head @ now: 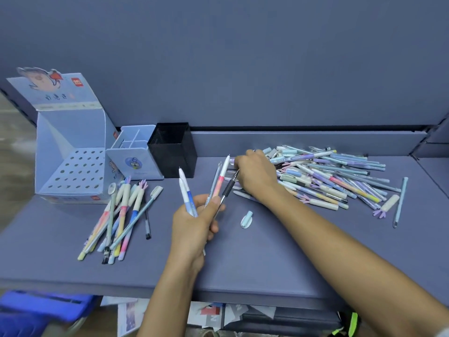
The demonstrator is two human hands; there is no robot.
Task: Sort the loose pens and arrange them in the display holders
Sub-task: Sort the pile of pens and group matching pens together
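Left grip (pixel 194 220) clasps pens (pixel 220 183) upright; right grip (pixel 257 173) reaches forward, palm down, fingers hidden.

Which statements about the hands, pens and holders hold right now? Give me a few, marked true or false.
The left hand holds several pens. True.
The right hand rests on bare desk. False: it reaches into the big pile of pens.
The black holder is full. False: no pens stick out of it.
A smaller group of pens lies before the blue display box. True.
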